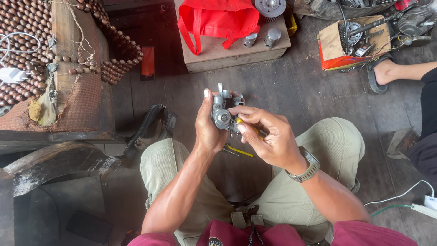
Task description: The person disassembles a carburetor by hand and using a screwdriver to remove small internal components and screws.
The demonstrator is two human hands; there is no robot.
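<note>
A small grey metal carburettor [224, 114] is held clamped in the left hand [209, 125] above the knees, at the centre of the view. A yellow-handled screwdriver [248, 128] is gripped in the closed fingers of the right hand [268, 136] and set against the part's round cap. A red bag [216, 18] is seen on a wooden box [236, 52] at twelve o'clock.

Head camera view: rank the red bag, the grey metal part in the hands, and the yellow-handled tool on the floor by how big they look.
1. red bag, by far the largest.
2. grey metal part, held in the left hand; it sits nearer the camera, so its look is inflated.
3. yellow-handled tool, a thin sliver between the knees.
</note>
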